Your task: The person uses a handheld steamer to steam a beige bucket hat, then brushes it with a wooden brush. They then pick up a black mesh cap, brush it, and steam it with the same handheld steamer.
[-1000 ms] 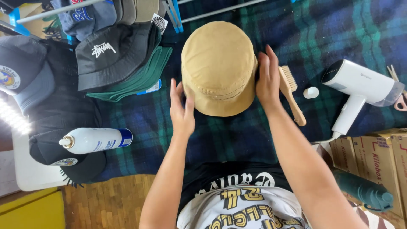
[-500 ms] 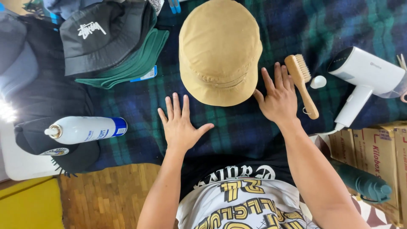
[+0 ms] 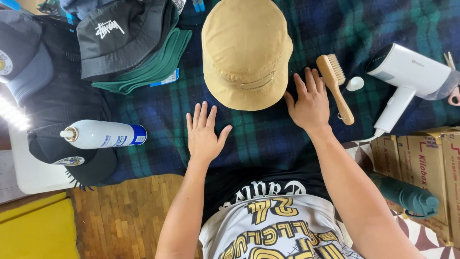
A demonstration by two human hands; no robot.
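1. A tan cap (image 3: 245, 52) lies crown-up on the dark plaid blanket (image 3: 268, 134), between the two hands.
2. The right hand (image 3: 310, 103) rests flat just beside its brim, grip spread, holding nothing.
3. The left hand (image 3: 203, 134) lies flat below, grip spread and empty.
4. A wooden brush (image 3: 334, 86) sits beside the right hand; a white spray can (image 3: 103, 134) lies well left.

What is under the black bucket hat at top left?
Under the black bucket hat lies a stack of folded green cloth, with a blue-edged card poking out beneath. How far the cloth extends underneath is covered.
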